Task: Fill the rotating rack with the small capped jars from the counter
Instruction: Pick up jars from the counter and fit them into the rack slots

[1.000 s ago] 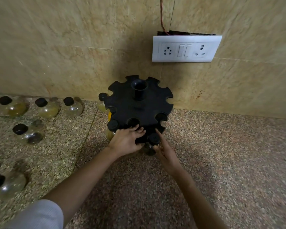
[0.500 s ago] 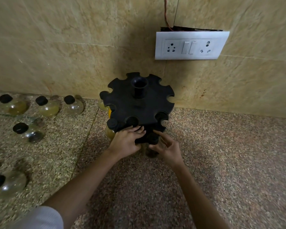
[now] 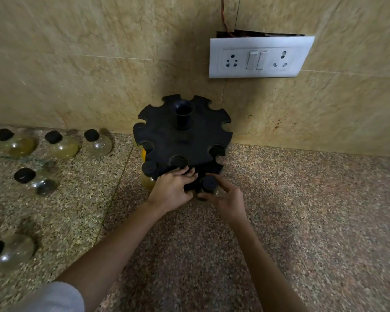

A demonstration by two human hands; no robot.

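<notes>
At the near edge of the black rotating rack (image 3: pixel 182 140), which stood on the speckled counter (image 3: pixel 302 221) against the tiled wall (image 3: pixel 99 64), the right hand (image 3: pixel 227 199) pinched a small capped jar (image 3: pixel 208 183) between thumb and curled fingers. The left hand (image 3: pixel 171 190) rested just beside it on the rack's rim, fingers pressed together. Other jars (image 3: pixel 62 145) stood well apart on the left.

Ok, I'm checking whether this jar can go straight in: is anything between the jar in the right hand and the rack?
Nothing visible. The jar, held by the right hand, is already against the lower front edge of the rack. The left hand rests on that edge just left of the jar, beside it, not across it.
</notes>
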